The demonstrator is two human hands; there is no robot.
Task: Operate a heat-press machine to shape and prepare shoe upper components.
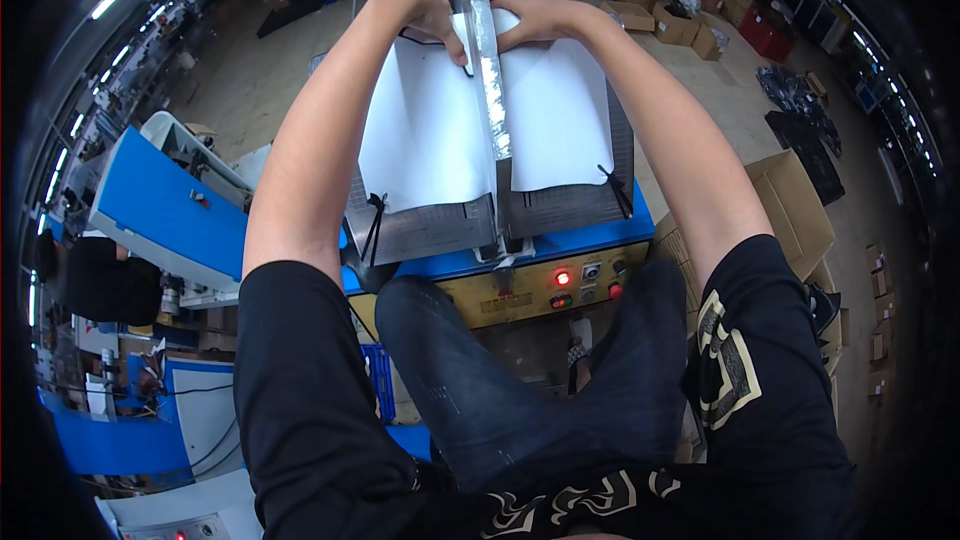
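Note:
A white sheet-like piece lies over two dark grey plates, split down the middle by an upright bar wrapped in silver foil. Whether its left and right halves join beneath the bar is hidden. Small black ties hang from its near corners. At the far edge, left of the bar, my left hand grips the white piece, thumb on top and most fingers hidden. Just right of the bar, my right hand pinches the far edge of the other half.
Below the plates, a blue machine bed carries a yellowish control panel with a lit red lamp. Blue-and-white machinery stands at left, near another person. Cardboard boxes sit at right, others farther back.

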